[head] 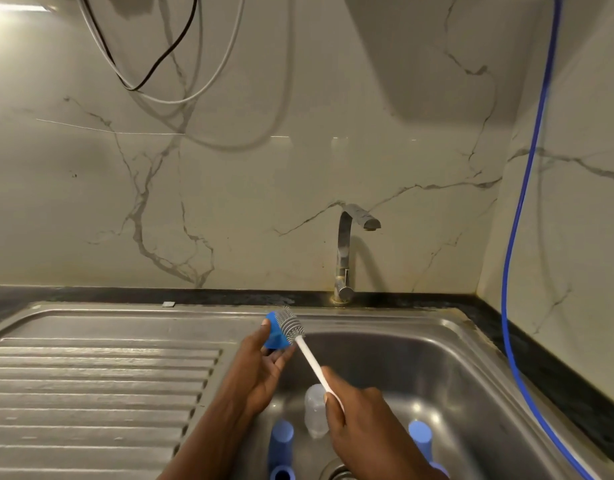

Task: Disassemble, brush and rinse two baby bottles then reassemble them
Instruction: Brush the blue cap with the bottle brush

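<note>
Over sink (471,327) left rim, blue bottle piece (273,336) is pinched in left hand (260,368); brush (310,362) head is laid against it, long handle slanting toward sink middle, gripped by curled right hand (357,417).

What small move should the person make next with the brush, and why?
Probably twist the brush against the blue bottle part: the left hand holds that part, the right hand grips the white handle, and the bristles touch it. No water runs from the tap, so rinsing likely comes later.
</note>
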Demonstrator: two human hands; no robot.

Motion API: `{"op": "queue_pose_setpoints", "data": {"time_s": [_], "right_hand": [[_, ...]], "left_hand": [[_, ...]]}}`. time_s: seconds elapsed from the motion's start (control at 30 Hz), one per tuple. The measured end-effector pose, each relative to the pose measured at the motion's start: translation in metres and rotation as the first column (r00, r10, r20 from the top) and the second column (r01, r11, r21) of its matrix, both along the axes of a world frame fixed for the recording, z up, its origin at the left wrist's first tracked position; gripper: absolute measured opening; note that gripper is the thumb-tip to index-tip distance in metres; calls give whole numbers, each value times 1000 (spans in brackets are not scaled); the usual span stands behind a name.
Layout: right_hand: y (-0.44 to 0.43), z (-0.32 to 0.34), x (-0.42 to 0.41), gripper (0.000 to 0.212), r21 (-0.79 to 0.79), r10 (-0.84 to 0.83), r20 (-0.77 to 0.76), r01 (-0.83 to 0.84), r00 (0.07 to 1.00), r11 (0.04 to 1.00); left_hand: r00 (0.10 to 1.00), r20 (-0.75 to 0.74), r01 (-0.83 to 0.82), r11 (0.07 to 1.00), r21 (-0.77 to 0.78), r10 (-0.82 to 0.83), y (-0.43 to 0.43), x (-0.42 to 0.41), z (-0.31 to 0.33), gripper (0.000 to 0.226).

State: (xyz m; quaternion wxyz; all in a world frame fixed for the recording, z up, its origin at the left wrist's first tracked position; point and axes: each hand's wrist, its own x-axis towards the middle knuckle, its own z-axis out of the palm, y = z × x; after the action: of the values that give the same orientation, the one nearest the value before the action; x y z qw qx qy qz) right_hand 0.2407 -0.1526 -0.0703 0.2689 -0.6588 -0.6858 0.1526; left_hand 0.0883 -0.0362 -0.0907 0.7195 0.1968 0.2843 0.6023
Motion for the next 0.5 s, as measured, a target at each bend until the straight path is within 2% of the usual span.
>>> {"op": "queue_pose_setpoints", "data": {"time_s": [0.17,0.33,0.4,0.5], "right_hand": [[8,3,11,46,34,-70,-78,72,995,997],[6,4,14,45,39,-54,-82,58,995,998],[5,4,14,46,43,-31,-70,34,997,999],[1,6,9,47,-12,-36,-40,36,999,999]], "left_hand": [[976,-191,125,986,109,-103,-9,10,8,29],[960,-222,195,976,98,-169,-11,14,11,43],[958,-253,159,985,73,-136,-10,15,10,45],[981,-185,64,997,46,-54,-5,13,3,39]]}}
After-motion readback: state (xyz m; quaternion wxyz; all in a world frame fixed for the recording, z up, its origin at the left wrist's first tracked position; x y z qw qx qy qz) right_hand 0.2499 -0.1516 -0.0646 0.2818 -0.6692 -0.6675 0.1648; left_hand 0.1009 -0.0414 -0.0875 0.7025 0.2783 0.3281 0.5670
